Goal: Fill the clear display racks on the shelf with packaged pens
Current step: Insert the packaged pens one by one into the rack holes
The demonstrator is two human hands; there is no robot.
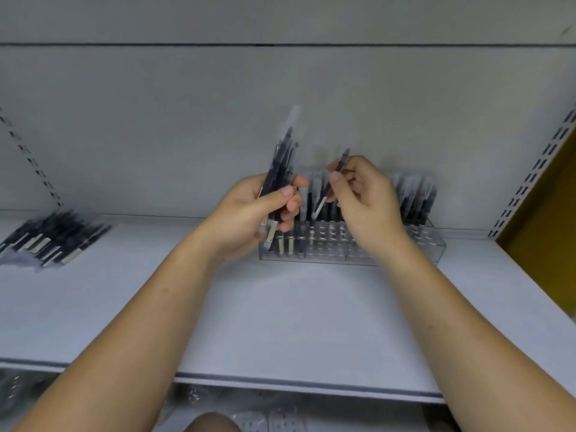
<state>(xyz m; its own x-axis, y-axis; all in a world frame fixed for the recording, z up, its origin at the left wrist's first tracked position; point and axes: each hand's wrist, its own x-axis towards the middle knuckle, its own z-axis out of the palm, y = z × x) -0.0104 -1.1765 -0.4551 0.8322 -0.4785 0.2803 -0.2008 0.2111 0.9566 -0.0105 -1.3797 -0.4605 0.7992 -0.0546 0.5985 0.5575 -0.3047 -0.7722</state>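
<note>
At frame centre, above the shelf, I see my left grip curled round an upright bundle of packaged pens. My right grip pinches a single pen. Behind both, the clear rack is partly hidden, its pens blurred.

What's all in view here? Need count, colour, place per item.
display rack: one, clear, shelf centre-right
pens in rack: many, dark, upright
pen bundle: one, dark, held up at centre
single pen: one, dark, pale end, right of bundle
loose pens: one pile, dark, shelf far left
shelf: one, white, across frame
slotted uprights: two, white, left and right edges
side panel: one, ochre, far right
left hand: one, grips pen bundle
right hand: one, pinches single pen
</note>
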